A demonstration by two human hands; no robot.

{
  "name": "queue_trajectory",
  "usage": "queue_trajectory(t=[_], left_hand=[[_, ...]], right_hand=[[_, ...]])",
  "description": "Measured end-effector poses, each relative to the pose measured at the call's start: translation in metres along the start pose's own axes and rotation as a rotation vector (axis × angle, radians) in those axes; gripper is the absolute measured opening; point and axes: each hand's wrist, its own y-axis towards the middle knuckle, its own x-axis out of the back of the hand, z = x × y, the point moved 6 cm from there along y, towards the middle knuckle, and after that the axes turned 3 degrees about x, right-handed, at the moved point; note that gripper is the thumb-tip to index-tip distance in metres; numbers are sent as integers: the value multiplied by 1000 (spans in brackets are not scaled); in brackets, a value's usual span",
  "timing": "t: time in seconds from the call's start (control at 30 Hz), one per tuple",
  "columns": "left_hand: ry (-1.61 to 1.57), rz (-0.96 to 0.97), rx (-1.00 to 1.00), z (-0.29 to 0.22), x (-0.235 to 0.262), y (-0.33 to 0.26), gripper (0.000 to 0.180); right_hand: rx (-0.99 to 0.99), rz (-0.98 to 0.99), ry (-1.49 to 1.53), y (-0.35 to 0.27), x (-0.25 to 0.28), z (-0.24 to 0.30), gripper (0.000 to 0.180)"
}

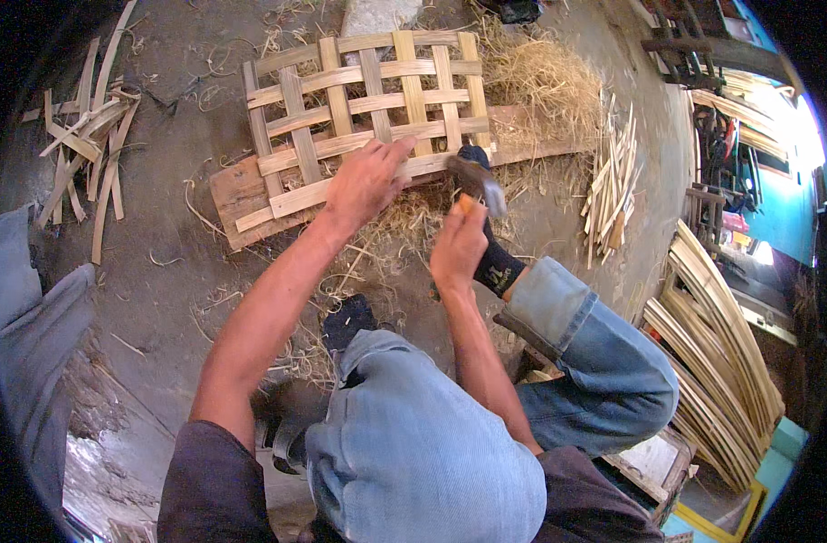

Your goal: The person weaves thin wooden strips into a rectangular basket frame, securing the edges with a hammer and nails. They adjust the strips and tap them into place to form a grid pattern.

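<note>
A lattice panel of woven bamboo strips (359, 100) lies on a wooden board (242, 195) on the ground. My left hand (364, 181) presses flat on the panel's near edge. My right hand (459, 242) grips the wooden handle of a hammer (477, 181), whose metal head hangs just above the panel's near right corner. My knees in blue jeans and a foot in a black sock (497, 262) are right below the hands.
Loose bamboo strips (88, 145) lie at the far left and a short bundle (613, 181) at the right. Straw-like shavings (540, 81) pile behind the panel. Long curved bamboo slats (721, 353) are stacked at the right. Grey fabric (33, 317) sits at the left edge.
</note>
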Motion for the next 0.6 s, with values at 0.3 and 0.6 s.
queue_trajectory(t=[0.3,0.6], left_hand=[[-25,17,49,4,4,-4,61],[-43,38,66,-1,2,2,61]], right_hand=[[6,-17,-41,6,12,20,22],[4,-37,106,10,16,12,18]])
